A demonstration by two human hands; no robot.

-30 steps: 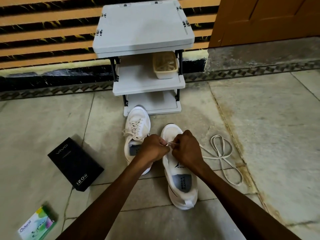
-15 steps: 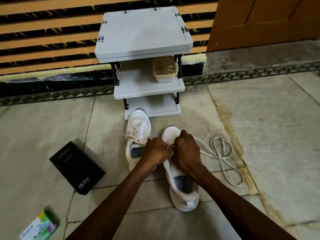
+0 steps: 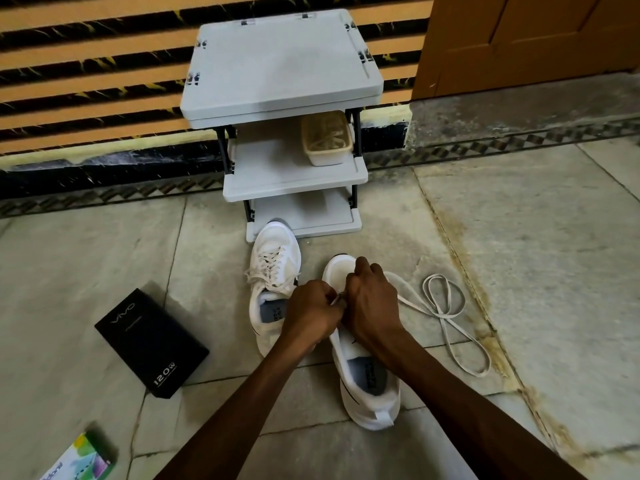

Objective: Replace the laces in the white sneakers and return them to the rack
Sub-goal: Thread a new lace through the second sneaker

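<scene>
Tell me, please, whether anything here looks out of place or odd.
Nothing looks damaged. The lace trails from the right sneaker in loose loops across the floor, free to tangle. A black box and a colourful carton lie stray further left.

Two bare arms show, the left forearm (image 3: 239, 407) and the right forearm (image 3: 464, 400), both lean and uncovered right to the lower edge of the view. The left hand (image 3: 311, 315) and right hand (image 3: 372, 303) are ungloved. The wrists and fingers (image 3: 362, 268) look bare too, though shadow hides fine detail.
</scene>
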